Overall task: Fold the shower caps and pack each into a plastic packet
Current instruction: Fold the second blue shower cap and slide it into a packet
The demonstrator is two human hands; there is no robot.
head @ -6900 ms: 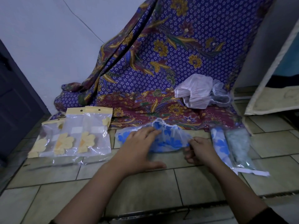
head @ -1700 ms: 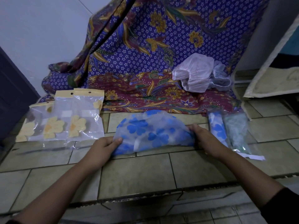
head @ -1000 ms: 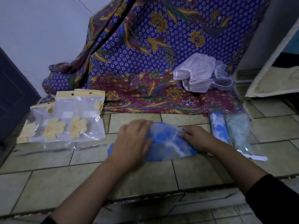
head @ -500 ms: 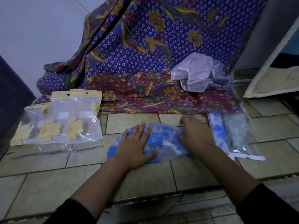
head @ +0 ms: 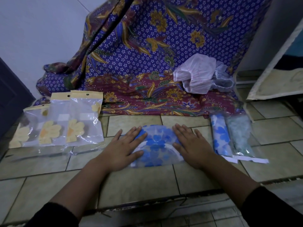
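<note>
A clear shower cap with blue flowers (head: 156,145) lies folded on the tiled floor in front of me. My left hand (head: 122,149) presses flat on its left end, fingers straight. My right hand (head: 191,145) presses flat on its right end in the same way. Several plastic packets with yellow headers and yellow flower prints (head: 68,122) lie overlapped to the left. Two filled packets lie to the right, a blue-flowered one (head: 220,136) and a pale green one (head: 241,136). More loose caps, white and pale (head: 200,74), sit in a heap on the cloth behind.
A purple and maroon batik cloth (head: 139,66) hangs down the wall and spreads onto the floor behind the work spot. A dark door (head: 9,95) stands at the left. A pale framed panel (head: 278,76) leans at the right. A step edge (head: 147,205) runs across the floor near me.
The cap was spread wide, then folded in from the left. Both hands have now slid apart to its two ends and press it flat.
</note>
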